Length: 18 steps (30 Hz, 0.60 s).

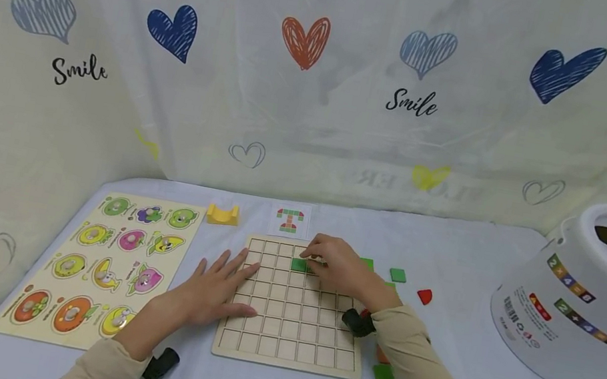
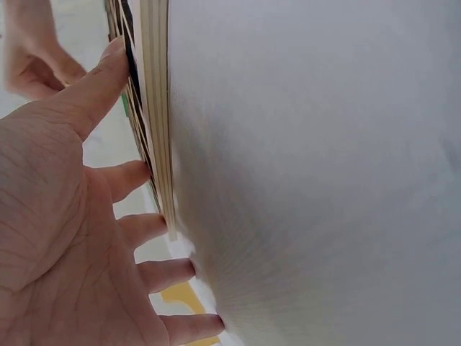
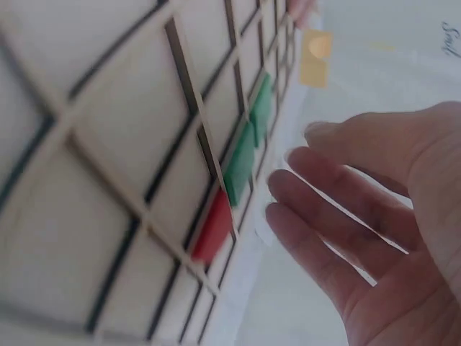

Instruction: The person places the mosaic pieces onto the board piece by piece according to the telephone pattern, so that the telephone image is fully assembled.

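Note:
A wooden grid board (image 1: 289,331) lies flat on the cloth-covered table. My left hand (image 1: 215,292) rests at its left edge, fingers spread; in the left wrist view the thumb and some fingertips touch the board's side. Over the board's upper rows is my right hand (image 1: 335,266), fingers loosely bent. The right wrist view shows no piece between those fingers. Close by, two green square tiles (image 3: 240,164) and a red piece (image 3: 213,231) sit in a row of grid cells. One green tile (image 1: 299,264) shows beside the right fingertips in the head view; the red piece is hidden there.
Behind the board lies a pattern card (image 1: 290,220), with a yellow holder (image 1: 222,214) to its left. A fruit puzzle board (image 1: 148,240) occupies the left side. Loose green tiles (image 1: 384,375) and a red piece (image 1: 425,296) lie right of the board. A white bucket (image 1: 580,313) stands far right.

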Tool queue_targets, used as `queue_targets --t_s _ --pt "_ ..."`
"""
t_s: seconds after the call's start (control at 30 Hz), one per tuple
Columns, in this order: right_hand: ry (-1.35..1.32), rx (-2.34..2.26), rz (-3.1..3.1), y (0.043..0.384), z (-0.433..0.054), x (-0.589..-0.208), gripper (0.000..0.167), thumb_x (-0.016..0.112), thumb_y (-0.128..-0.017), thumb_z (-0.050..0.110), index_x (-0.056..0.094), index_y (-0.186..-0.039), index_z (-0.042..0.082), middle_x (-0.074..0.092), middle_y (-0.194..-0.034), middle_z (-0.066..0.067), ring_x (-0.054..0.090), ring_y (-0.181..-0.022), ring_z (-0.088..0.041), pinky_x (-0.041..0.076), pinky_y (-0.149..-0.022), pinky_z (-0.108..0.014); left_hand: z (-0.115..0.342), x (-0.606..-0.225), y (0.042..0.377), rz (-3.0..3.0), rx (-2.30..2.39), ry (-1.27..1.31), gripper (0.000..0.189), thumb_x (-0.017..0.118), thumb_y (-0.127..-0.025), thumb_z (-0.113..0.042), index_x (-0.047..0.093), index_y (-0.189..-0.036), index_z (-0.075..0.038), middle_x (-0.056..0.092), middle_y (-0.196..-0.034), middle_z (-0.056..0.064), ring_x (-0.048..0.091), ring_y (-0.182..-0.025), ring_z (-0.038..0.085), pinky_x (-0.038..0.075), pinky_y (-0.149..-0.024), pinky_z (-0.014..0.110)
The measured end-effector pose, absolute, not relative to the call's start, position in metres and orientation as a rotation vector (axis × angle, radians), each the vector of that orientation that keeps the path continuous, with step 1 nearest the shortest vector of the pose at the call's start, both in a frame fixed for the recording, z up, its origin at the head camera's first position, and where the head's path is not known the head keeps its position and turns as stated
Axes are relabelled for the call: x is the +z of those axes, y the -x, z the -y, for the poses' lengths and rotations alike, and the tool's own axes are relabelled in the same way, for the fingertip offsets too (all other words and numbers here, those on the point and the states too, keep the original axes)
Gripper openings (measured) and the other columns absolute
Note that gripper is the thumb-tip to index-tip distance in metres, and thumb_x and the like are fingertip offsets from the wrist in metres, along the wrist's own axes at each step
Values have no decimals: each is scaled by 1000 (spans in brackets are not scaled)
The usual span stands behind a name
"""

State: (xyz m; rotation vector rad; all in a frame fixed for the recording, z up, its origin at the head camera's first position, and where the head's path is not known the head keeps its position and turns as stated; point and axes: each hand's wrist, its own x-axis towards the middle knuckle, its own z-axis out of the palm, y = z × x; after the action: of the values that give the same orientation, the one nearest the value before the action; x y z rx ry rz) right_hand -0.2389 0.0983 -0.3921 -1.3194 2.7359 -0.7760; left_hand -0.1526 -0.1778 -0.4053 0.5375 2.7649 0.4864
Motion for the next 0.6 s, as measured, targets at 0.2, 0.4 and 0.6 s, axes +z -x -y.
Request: queue_targets --t_s 0.2,0.4,0.6 --pt "1225 -795 -2766 235 -137 -379 15 71 -97 -2 79 -108 1 69 -102 -4 67 -88 -16 56 -75 -30 178 -407 153 -2769 477 -541 85 60 -101 -59 31 -166 -13 12 -174 18 8 -158 48 8 -119 76" --pt "1113 -781 -2827 231 -186 -377 12 73 -95 -3 80 -103 3 70 -98 0 65 -85 -14 58 -75 -37 180 -411 155 -2772 473 -542 86 60 -100 -60 30 -166 -13 11 -175 17 8 -158 48 7 -119 76" --pt "1010 -798 -2877 231 -227 -377 15 72 -94 -5 79 -104 2 71 -99 -3 69 -91 -22 60 -83 -47 179 -410 153 -2771 478 -540 85 60 -101 -59 31 -166 -13 11 -175 17 8 -158 48 7 -119 76"
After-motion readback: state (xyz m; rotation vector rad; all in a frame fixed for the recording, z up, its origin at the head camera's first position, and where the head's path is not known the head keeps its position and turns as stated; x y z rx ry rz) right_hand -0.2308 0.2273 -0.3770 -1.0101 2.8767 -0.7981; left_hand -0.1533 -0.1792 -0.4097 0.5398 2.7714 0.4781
